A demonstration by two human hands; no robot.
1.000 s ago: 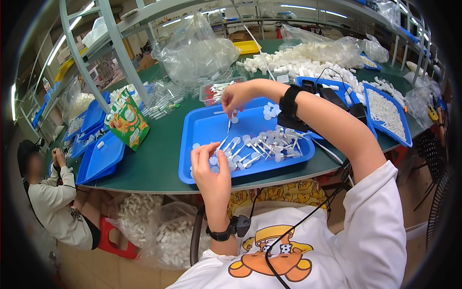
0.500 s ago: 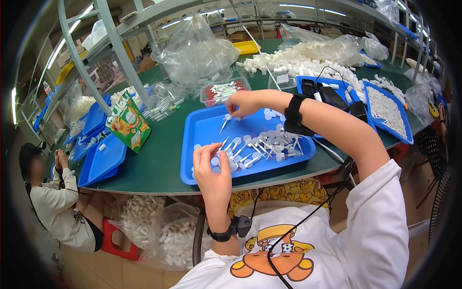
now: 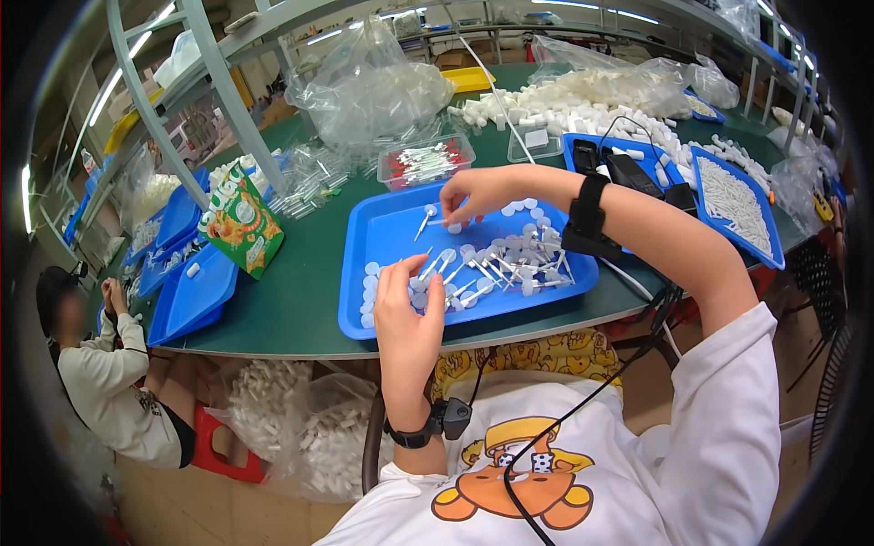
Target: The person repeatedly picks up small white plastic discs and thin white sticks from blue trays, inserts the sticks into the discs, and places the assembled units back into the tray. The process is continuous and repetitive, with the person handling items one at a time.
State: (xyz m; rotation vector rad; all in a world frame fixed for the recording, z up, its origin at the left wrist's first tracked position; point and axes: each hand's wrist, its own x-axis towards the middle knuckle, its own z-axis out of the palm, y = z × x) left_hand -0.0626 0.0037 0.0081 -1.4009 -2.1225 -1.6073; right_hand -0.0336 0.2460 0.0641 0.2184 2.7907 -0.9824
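Mid-frame, my left hand (image 3: 407, 308) curves open over the tray (image 3: 382, 238); my right hand (image 3: 468, 193) meets a disc (image 3: 454, 229), grip unclear.

A workshop: the long green worktop (image 3: 305, 314) carries blue trays (image 3: 391, 220) of small white parts (image 3: 510, 264) and heaped white cylinders (image 3: 555, 107); metal racking (image 3: 216, 73) and strip lights (image 3: 106, 98) show at upper left, another person (image 3: 114, 391) sits at far left.

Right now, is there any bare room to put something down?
Yes: the green table between the snack bag and the big blue tray. Inside the tray, there's a bare patch between its back left corner and the lone stick near the right hand. Other sticks and discs crowd the tray's front and right; white pieces crowd the table's back.
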